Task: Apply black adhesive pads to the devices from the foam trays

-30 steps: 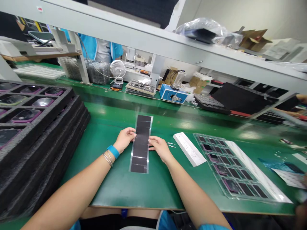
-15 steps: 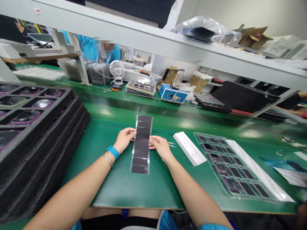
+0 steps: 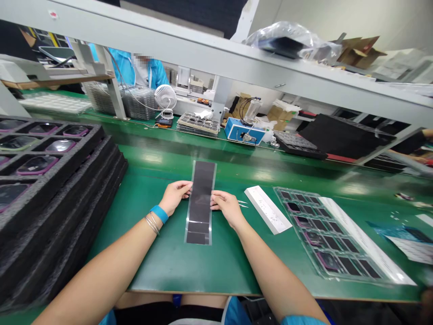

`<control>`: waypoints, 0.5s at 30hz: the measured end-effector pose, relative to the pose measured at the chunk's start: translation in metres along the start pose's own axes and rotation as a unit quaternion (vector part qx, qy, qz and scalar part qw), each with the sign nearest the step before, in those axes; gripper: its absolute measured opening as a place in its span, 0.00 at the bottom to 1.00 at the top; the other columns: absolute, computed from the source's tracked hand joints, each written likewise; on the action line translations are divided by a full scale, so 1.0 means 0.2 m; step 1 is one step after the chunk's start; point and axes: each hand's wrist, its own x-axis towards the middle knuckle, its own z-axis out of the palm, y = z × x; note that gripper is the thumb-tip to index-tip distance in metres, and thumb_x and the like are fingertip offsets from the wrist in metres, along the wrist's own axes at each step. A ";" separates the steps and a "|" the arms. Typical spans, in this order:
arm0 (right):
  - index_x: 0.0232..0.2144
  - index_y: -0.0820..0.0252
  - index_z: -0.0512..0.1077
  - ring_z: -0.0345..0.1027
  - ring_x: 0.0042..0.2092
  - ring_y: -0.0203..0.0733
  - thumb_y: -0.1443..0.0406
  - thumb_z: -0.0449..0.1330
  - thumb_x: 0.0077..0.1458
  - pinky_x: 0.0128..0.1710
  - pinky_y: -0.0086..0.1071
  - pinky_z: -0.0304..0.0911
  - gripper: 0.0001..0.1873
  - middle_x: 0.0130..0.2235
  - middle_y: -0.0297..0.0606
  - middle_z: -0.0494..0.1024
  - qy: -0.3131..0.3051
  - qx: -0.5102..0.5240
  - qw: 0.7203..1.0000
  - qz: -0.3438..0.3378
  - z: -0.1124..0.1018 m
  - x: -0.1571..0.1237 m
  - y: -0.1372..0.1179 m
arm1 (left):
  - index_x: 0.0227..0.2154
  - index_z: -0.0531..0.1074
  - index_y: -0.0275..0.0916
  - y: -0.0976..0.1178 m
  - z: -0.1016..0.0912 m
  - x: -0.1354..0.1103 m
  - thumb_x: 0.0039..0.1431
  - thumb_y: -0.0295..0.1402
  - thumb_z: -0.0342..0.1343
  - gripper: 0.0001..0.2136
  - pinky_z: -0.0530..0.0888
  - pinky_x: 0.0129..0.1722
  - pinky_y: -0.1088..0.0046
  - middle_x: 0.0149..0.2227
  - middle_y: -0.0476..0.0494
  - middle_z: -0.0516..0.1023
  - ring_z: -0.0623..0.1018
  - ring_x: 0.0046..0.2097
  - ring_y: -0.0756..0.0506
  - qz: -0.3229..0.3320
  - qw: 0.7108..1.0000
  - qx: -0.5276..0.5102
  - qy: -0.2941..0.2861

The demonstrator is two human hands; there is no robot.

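A long clear strip carrying several dark rectangular pieces (image 3: pixel 200 203) lies flat on the green table (image 3: pixel 169 257), running away from me. My left hand (image 3: pixel 176 196) pinches the strip's left edge near its middle; a blue band and thin bangles sit on that wrist. My right hand (image 3: pixel 226 207) rests on the strip's right edge, fingers curled onto it. Metal tweezers (image 3: pixel 242 204) lie just right of my right hand.
Stacked black foam trays with lens-like parts (image 3: pixel 50 180) fill the left. A white flat box (image 3: pixel 268 210), a clear tray of dark parts (image 3: pixel 321 234) and a white sheet (image 3: pixel 365 243) lie right. Beyond: small fan (image 3: pixel 165 98), blue device (image 3: pixel 243 132), a person in blue.
The strip has slid slightly away from me between my hands. Both hands stay at its edges, almost unmoved.
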 end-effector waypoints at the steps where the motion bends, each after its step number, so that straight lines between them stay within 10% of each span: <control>1: 0.31 0.63 0.75 0.69 0.27 0.35 0.59 0.65 0.37 0.27 0.32 0.70 0.17 0.24 0.33 0.74 -0.001 0.000 1.000 -0.001 0.00 0.00 0.00 | 0.30 0.76 0.33 0.00 0.00 0.00 0.32 0.46 0.68 0.23 0.68 0.27 0.77 0.24 0.47 0.74 0.71 0.26 0.53 0.000 1.000 0.000 0.001; 15: 0.27 0.64 0.74 0.68 0.26 0.34 0.59 0.65 0.37 0.28 0.30 0.69 0.15 0.22 0.32 0.73 -0.027 -0.022 0.999 0.012 0.01 -0.01 0.00 | 0.32 0.78 0.34 0.02 0.00 0.01 0.35 0.44 0.67 0.21 0.71 0.28 0.75 0.27 0.45 0.77 0.73 0.28 0.50 0.053 0.997 0.023 0.043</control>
